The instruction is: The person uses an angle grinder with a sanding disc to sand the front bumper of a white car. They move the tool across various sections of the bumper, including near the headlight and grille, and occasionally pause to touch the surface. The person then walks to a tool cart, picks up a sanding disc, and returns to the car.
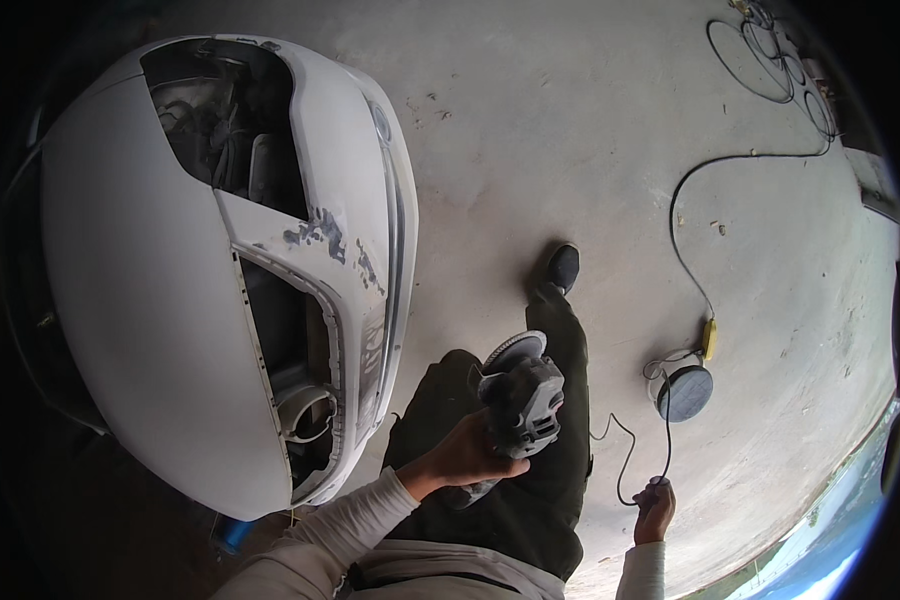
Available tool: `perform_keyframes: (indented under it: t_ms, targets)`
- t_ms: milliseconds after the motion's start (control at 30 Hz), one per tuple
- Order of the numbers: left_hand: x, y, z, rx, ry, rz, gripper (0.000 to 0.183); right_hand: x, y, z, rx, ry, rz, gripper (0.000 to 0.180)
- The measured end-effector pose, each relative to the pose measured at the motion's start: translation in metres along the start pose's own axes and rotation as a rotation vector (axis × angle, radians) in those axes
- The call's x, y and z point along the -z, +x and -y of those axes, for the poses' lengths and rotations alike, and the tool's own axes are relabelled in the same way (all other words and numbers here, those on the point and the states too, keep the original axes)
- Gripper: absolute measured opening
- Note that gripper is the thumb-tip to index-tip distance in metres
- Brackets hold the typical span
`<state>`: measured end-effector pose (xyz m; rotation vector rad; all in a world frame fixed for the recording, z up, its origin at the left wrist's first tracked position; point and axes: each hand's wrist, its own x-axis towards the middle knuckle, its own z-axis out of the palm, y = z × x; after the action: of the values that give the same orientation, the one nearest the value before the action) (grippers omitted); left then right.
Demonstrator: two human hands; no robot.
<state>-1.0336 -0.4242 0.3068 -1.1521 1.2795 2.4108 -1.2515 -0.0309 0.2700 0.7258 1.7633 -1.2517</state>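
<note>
My left hand (461,454) is wrapped around the body of an angle grinder (525,412), held over my thighs. A round disc (516,351) with a pale ridged edge sits at the tool's far end. Out to the right, my right hand (654,506) grips a thin black power cord (669,435). From there the cord runs up over a white bucket (652,394) with a dark round top (686,394). Left of the grinder stands a car's front end with a white bumper (337,150); dark bare patches (330,236) mark its paint.
The white hood (150,285) sits beside two open headlight cavities (229,127). A yellow socket block (710,339) by the bucket joins a black extension cable (673,202), coiled at the upper right. My shoe (564,266) rests on the concrete floor (495,150). Something blue (234,534) lies under the car.
</note>
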Motion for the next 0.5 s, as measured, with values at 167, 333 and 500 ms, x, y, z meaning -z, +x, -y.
perform_keyframes:
  t_ms: [167, 333, 500]
  targets:
    - [-0.006, 0.059, -0.117, 0.000, -0.248, -0.118, 0.049, -0.041, 0.027, 0.200, 0.103, -0.346, -0.172, 0.023]
    - [0.015, 0.099, -0.290, -0.298, -0.052, -0.153, 0.074, -0.091, 0.059, 0.377, 0.024, -0.264, -0.125, 0.025]
    - [0.081, 0.178, -0.445, -0.417, 0.338, -0.283, 0.076, -0.160, 0.116, 0.538, -0.007, -0.076, -0.212, 0.015]
